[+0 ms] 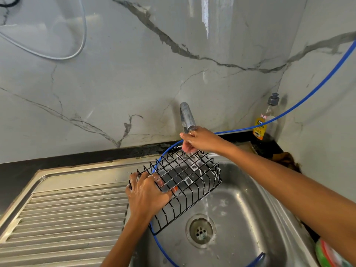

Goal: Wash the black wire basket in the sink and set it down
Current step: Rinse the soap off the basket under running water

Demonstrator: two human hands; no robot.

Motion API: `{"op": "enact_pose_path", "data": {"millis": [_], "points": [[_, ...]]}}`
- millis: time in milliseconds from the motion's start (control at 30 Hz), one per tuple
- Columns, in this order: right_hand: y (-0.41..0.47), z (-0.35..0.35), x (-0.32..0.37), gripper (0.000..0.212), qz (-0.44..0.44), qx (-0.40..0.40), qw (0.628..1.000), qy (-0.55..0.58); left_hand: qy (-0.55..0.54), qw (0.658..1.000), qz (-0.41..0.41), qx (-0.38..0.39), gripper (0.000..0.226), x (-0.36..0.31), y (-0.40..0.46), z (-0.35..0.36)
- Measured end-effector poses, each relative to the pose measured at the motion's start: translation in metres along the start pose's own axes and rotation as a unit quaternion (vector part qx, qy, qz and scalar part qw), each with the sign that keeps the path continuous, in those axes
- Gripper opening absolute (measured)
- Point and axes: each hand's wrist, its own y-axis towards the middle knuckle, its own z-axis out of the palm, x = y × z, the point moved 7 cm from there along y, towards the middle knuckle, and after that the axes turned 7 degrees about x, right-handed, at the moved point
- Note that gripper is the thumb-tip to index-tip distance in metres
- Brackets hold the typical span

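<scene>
Soap film clings between the bars of the black wire basket [185, 182], which is held tilted over the near-left part of the stainless steel sink [250, 218], its far end under the curved chrome tap [185, 116] and its near end low over the basin. The left hand [148, 191] clamps the basket's left rim, fingers [163, 185] curled through the wires and closed on them. The right hand [198, 139] reaches to the tap spout; whether its fingers grip the spout or only touch it, I cannot tell. A thin stream falls toward the round drain [201, 230]. A blue hose [308, 97] loops behind the basket into the basin. Rinsing seems to be the step in hand. Next, the suds need flushing from every side, then the basket wants setting down, likely on the ribbed steel drainboard [67, 212] at left.
</scene>
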Motion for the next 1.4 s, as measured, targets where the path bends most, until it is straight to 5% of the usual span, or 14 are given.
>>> {"op": "enact_pose_path", "data": {"millis": [633, 1400], "points": [[0.001, 0.008, -0.003, 0.048, -0.007, 0.042, 0.997, 0.072, 0.002, 1.000, 0.018, 0.014, 0.045, -0.011, -0.005, 0.003], [0.003, -0.005, -0.010, 0.039, -0.005, -0.019, 1.000, 0.016, -0.010, 1.000, 0.017, 0.008, 0.046, -0.001, -0.010, 0.006]]}}
